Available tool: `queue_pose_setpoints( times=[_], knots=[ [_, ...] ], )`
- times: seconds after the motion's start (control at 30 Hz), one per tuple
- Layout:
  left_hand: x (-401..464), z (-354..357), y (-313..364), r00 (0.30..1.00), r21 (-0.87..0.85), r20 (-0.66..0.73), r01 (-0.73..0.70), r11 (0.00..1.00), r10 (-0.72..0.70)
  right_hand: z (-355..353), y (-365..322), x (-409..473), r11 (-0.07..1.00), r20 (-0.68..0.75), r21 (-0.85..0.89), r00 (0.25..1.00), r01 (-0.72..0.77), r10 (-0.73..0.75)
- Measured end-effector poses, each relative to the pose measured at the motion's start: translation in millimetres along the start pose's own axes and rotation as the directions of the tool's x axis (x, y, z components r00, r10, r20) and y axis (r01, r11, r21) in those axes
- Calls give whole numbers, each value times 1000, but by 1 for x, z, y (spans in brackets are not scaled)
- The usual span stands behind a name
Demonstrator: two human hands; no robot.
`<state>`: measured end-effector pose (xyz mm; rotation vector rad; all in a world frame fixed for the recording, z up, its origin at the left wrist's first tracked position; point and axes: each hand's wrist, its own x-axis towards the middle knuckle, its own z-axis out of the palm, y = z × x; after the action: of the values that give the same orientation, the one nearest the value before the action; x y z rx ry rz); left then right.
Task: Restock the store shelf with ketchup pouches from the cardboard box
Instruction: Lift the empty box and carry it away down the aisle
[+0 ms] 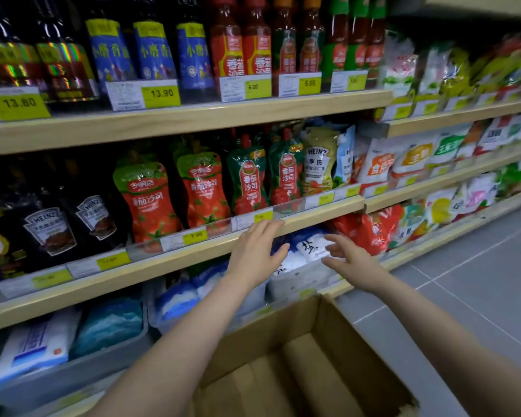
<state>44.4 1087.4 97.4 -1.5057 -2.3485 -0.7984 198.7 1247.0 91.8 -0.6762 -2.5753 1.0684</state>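
Red and green ketchup pouches [151, 203] stand in rows on the middle shelf [175, 263], with darker green pouches [248, 185] to their right. My left hand [254, 251] is open, fingers spread, just below the shelf's front edge and price strip. My right hand [351, 260] hovers open to its right, in front of the lower shelf, holding nothing. The cardboard box [298, 362] sits open below my arms; only bare cardboard shows inside it.
Sauce bottles [253, 40] fill the top shelf. Dark Heinz pouches [54, 227] stand left of the ketchup. White and blue bags [307, 254] lie on the lower shelf behind my hands. Grey tiled floor [463, 290] runs along the right.
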Motion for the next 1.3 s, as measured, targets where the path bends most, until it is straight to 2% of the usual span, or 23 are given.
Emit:
queue_pose_setpoints(
  times=[0.1, 0.2, 0.43, 0.6, 0.7, 0.83, 0.97, 1.07, 1.13, 1.3],
  knots=[
    [-1, 29, 22, 999, 26, 23, 26, 999, -26, -15, 31, -9, 999, 26, 37, 1000, -3, 2],
    [-5, 65, 48, 991, 44, 48, 120, 992, -122, -34, 65, -15, 997, 65, 73, 998, 5, -10],
    [-47, 96, 94, 947, 16, -34, 319, 948, -318, -50, 124, -26, 992, 233, 99, 968, 75, -97],
    [-156, 71, 93, 799, 59, -137, 596, 801, -585, -32, 135, -54, 988, 389, 143, 915, 55, -107],
    [-227, 65, 92, 659, -19, -146, 744, 668, -738, -15, 147, -82, 981, 445, 190, 894, -46, -44],
    [-304, 78, 86, 472, -131, -119, 864, 485, -873, 6, 175, -117, 956, 385, 247, 921, -158, 53],
    [-342, 97, 71, 364, -125, -19, 923, 364, -931, 32, 202, -138, 967, 346, 169, 930, -190, 122],
    [-342, 109, 63, 342, -114, 79, 936, 332, -936, 50, 213, -138, 963, 339, 126, 923, -237, 183],
    [-339, 111, 53, 315, -131, 93, 944, 302, -945, 62, 216, -133, 963, 334, 87, 918, -255, 213],
    [-339, 112, 36, 359, -175, 82, 923, 341, -930, 75, 217, -118, 969, 210, -77, 947, -233, 245]
  ],
)
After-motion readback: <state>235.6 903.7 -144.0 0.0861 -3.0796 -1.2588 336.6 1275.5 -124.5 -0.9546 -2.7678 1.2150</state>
